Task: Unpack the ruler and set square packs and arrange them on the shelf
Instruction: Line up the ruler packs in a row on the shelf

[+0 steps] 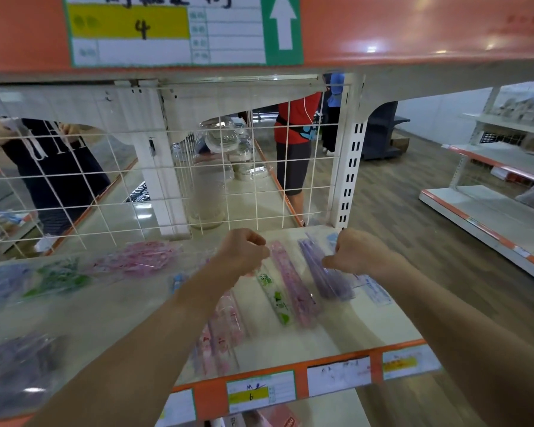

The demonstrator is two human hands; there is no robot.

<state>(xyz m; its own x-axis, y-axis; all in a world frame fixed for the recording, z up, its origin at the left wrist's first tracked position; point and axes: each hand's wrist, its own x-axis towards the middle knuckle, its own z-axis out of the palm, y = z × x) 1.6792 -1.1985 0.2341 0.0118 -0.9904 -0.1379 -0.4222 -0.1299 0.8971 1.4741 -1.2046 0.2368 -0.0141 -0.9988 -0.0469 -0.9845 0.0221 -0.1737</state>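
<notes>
**Squaring up the ruler row**

Centre frame, white metal shelf [367, 328] with an orange edge. Right hand [363, 254] pinches the top of the translucent purple plastic ruler pack [330, 282]. Left hand [244, 251] is curled at the head of the green-printed clear ruler pack [276, 300]; cannot tell if it holds it. Best to lay packs parallel, not overlapping.

Two hands, the left hand [242, 251] and right hand [359, 254], flanked three ruler packs: a green pack [275, 298], a pink pack [293, 291], a purple pack [329, 280]. Four coloured bundles [139, 257] lay farther left. Four labels [261, 392] lined the shelf edge [302, 384].
</notes>
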